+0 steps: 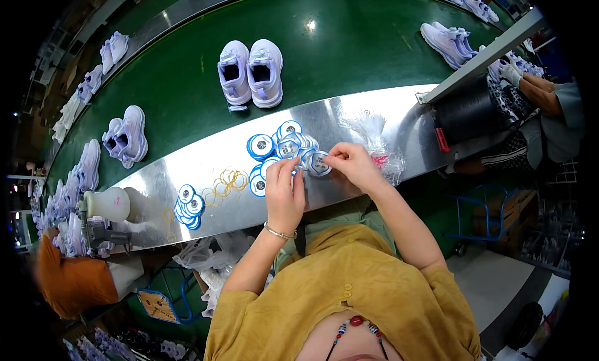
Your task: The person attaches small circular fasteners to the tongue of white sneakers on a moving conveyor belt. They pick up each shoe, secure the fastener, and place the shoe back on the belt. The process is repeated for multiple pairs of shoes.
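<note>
A pile of round white hang tags with blue rims point(289, 146) lies on the metal ledge in front of me. My right hand point(357, 166) pinches the right edge of one round tag point(319, 164) at the near side of this pile. Just left of that tag is my left hand point(284, 197), its thumb and fingers drawn together. Whether a tag or a string is between its fingertips is too small to tell. Clear plastic tag fasteners point(368, 127) lie in a bundle beyond my right hand, and a crinkled clear bag with pink marks point(390, 165) lies beside it.
Yellow rubber bands point(231, 181) and another group of round tags point(189, 206) lie to the left. White-lilac sneakers point(266, 74) stand in pairs on the green conveyor point(349, 55). A metal post point(483, 56) rises at right. Co-workers are at both sides, one in an orange top point(78, 280).
</note>
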{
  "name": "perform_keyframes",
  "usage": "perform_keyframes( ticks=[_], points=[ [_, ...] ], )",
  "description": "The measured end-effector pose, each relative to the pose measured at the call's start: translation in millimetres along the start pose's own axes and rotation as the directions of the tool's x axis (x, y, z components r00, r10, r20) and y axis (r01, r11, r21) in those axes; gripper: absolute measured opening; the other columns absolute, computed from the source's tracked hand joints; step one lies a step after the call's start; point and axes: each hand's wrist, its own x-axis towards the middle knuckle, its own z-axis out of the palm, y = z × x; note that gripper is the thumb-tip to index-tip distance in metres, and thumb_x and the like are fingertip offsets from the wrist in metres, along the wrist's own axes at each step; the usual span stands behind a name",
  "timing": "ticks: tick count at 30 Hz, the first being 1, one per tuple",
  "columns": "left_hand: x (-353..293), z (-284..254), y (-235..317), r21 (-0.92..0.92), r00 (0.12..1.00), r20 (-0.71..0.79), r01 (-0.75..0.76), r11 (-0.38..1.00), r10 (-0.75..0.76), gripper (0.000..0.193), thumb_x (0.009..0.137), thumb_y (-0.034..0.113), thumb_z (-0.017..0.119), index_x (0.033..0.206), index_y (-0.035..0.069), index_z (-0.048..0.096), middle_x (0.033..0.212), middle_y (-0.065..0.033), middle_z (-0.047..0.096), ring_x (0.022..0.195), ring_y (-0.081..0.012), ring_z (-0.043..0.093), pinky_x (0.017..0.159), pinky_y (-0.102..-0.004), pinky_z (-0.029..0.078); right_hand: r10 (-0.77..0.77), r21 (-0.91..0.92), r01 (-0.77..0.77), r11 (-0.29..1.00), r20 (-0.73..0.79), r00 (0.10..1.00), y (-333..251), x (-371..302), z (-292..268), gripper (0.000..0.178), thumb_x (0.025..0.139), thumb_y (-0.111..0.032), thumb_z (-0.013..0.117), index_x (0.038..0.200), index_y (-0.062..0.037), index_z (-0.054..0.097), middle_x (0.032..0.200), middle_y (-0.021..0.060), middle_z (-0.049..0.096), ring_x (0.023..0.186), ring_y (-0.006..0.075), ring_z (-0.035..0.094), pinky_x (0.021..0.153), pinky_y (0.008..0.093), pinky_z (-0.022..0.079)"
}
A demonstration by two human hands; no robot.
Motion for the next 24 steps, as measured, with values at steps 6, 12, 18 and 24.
perform_keyframes(
  ticks=[6, 12, 18, 24],
  points=[
    [15, 5, -3, 0.058, 1.000, 0.023, 0.009, 0.998, -0.010, 0.026, 0.082, -0.001, 0.062, 0.109, -0.002, 0.060, 0.101, -0.0169, 0.059, 0.091, -0.0329, 0.057, 0.080, -0.0384, 0.047, -0.470, -0.667, 0.295, 0.684, -0.093, 0.878, 9, 4, 0, 0.017, 0.088, -0.016, 0.063, 0.085, 0.0002, 0.065, 0.067, 0.0120, 0.062, 0.059, 0.0187, 0.061, 0.056, 0.0319, 0.046],
    [21, 2, -2, -0.090, 0.991, 0.079, 0.115, 0.989, -0.108, 0.025, 0.083, 0.000, 0.063, 0.107, -0.002, 0.060, 0.098, -0.0149, 0.059, 0.087, -0.0298, 0.058, 0.080, -0.0374, 0.046, -0.126, -0.328, 0.099, 0.939, -0.061, 0.990, -30, -11, -8, 0.021, 0.088, -0.022, 0.060, 0.084, -0.0023, 0.066, 0.080, 0.0195, 0.065, 0.078, 0.0377, 0.063, 0.069, 0.0451, 0.048],
    [32, 8, -2, -0.086, 0.994, 0.092, 0.072, 0.994, -0.064, 0.023, 0.085, 0.003, 0.064, 0.107, -0.002, 0.060, 0.094, -0.0126, 0.060, 0.084, -0.0239, 0.059, 0.069, -0.0319, 0.048, -0.261, -0.396, 0.222, 0.891, -0.046, 0.964, -22, -2, -9, 0.019, 0.087, -0.020, 0.063, 0.085, -0.0017, 0.066, 0.074, 0.0178, 0.064, 0.068, 0.0317, 0.062, 0.061, 0.0377, 0.046],
    [32, 7, 0, -0.466, 0.887, 0.341, 0.448, 0.763, -0.313, 0.015, 0.089, 0.009, 0.066, 0.098, -0.003, 0.063, 0.085, -0.0035, 0.064, 0.069, -0.0083, 0.057, 0.058, -0.0228, 0.045, -0.273, -0.050, 0.276, 0.960, 0.059, 0.960, -31, -6, -12, 0.018, 0.089, -0.017, 0.063, 0.086, 0.0010, 0.061, 0.067, 0.0155, 0.060, 0.058, 0.0223, 0.057, 0.055, 0.0317, 0.043]
  ],
)
